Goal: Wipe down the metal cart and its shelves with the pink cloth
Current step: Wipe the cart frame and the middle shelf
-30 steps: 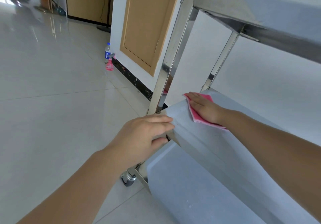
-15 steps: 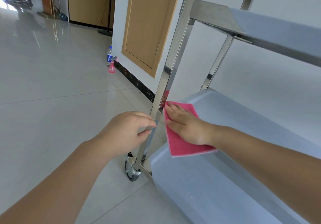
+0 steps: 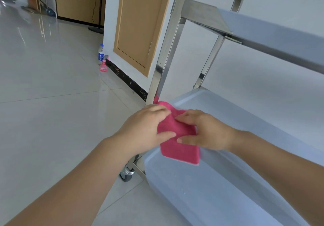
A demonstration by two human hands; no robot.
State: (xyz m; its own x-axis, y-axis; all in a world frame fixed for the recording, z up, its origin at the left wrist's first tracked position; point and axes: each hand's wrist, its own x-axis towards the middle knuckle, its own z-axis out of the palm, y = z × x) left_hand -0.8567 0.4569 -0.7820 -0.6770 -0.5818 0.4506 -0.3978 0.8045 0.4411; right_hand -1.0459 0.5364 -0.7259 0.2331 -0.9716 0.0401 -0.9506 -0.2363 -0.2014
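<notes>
The metal cart (image 3: 168,46) fills the right side, with an upper shelf (image 3: 271,32), a middle shelf (image 3: 236,113) and a bottom shelf (image 3: 201,194). The pink cloth (image 3: 178,146) hangs at the near left corner of the middle shelf, beside the cart's shiny upright post. My left hand (image 3: 145,129) grips the cloth's left edge between thumb and fingers. My right hand (image 3: 205,131) pinches its right edge. The cloth's lower part dangles free over the bottom shelf.
A caster wheel (image 3: 127,174) sits under the cart's near corner. A water bottle (image 3: 100,54) and a pink spray bottle (image 3: 103,66) stand on the tiled floor by the white wall. A tan door panel (image 3: 140,24) is behind the post.
My right hand slid the cloth from the middle shelf's surface to its near corner. My left hand let go of the cart post and took hold of the cloth.
</notes>
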